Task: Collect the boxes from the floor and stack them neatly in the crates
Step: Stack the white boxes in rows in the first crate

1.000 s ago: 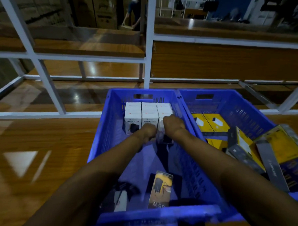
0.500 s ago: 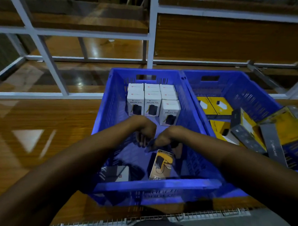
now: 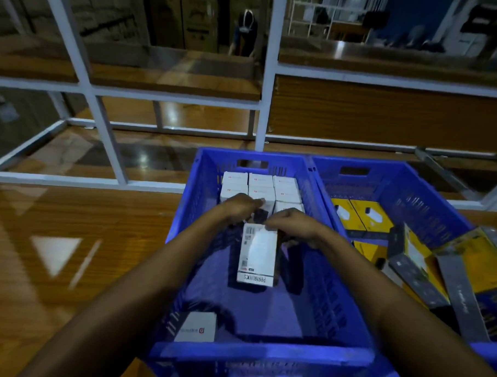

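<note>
A blue crate (image 3: 260, 355) stands in front of me with several white boxes (image 3: 260, 186) stacked in rows against its far wall. Both my hands reach into it. My right hand (image 3: 294, 223) pinches the top end of a tall white box (image 3: 257, 255) with a barcode, held over the crate's middle. My left hand (image 3: 239, 206) is at that box's top left, against the stacked row, fingers curled; what it holds is hidden. Another white box (image 3: 197, 327) lies flat in the crate's near left corner.
A second blue crate (image 3: 429, 202) adjoins on the right, holding yellow boxes (image 3: 360, 217) and grey-and-yellow boxes (image 3: 443, 268) heaped over its near rim. White metal shelf frames (image 3: 264, 103) stand behind. Glossy wooden floor (image 3: 68, 251) spreads to the left. A person (image 3: 244, 31) stands far back.
My hands dropped to the yellow-fronted box lying in the crate, lifted it and turned its white barcode side up. The camera first tilted down, then back up.
</note>
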Demonstrator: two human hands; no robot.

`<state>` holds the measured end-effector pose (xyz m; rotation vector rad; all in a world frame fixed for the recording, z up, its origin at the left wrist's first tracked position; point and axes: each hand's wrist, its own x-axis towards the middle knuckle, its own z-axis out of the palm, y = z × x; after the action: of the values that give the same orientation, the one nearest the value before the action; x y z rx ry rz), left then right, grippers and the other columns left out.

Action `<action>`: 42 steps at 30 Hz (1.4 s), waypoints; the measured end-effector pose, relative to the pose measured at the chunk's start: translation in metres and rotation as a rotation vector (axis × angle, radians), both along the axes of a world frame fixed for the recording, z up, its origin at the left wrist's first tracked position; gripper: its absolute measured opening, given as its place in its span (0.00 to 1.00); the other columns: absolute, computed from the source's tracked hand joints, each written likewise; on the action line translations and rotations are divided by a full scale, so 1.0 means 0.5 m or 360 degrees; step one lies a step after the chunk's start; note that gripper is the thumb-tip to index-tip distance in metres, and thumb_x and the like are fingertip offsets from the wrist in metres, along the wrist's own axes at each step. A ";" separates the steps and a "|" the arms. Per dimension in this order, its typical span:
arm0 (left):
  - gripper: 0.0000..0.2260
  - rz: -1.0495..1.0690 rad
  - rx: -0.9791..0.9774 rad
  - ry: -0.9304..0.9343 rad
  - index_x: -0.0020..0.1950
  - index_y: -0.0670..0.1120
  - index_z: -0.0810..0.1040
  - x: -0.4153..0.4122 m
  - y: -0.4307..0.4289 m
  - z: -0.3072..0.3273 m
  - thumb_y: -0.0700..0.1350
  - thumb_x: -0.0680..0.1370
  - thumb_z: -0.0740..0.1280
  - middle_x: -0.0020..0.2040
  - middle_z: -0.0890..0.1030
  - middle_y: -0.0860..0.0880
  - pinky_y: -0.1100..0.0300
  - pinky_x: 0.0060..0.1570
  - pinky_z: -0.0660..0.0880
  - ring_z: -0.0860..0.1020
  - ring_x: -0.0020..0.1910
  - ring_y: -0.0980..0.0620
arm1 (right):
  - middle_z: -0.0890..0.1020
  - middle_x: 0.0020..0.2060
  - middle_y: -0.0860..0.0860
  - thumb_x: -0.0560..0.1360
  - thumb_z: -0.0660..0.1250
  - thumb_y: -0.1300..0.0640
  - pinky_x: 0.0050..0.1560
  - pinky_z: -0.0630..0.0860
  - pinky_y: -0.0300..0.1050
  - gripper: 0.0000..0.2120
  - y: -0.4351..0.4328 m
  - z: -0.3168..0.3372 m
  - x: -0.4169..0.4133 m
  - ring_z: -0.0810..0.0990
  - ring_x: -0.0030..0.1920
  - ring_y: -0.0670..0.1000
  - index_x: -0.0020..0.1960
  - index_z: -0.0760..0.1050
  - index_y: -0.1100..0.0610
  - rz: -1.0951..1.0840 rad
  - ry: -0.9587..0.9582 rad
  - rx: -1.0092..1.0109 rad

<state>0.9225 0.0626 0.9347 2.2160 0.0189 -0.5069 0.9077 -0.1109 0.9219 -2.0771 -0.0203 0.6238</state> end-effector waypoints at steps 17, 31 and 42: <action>0.12 0.0188 -0.1267 0.0089 0.59 0.41 0.80 0.002 -0.016 0.007 0.46 0.80 0.65 0.54 0.84 0.40 0.52 0.54 0.77 0.83 0.49 0.44 | 0.85 0.37 0.50 0.79 0.65 0.49 0.40 0.74 0.48 0.17 -0.026 0.030 0.026 0.82 0.34 0.49 0.59 0.78 0.62 -0.0706 -0.0369 0.1028; 0.17 0.0348 -0.1655 -0.0181 0.66 0.48 0.75 -0.001 -0.010 0.032 0.55 0.83 0.56 0.59 0.82 0.41 0.45 0.53 0.80 0.82 0.55 0.42 | 0.84 0.50 0.52 0.73 0.75 0.61 0.44 0.82 0.48 0.24 -0.001 0.027 0.005 0.85 0.47 0.51 0.66 0.72 0.54 -0.0337 -0.0416 0.0873; 0.21 0.0195 -0.2030 0.0497 0.66 0.44 0.77 0.003 0.023 0.033 0.54 0.78 0.62 0.57 0.80 0.36 0.40 0.54 0.77 0.78 0.55 0.39 | 0.55 0.78 0.55 0.71 0.66 0.76 0.66 0.64 0.33 0.35 -0.021 0.030 0.014 0.55 0.74 0.45 0.63 0.69 0.40 -0.0215 -0.1567 0.0117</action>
<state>0.9238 0.0741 0.9510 0.8793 -0.0052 -0.5627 0.9145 -0.1215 0.9369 -2.0933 -0.4494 -0.5108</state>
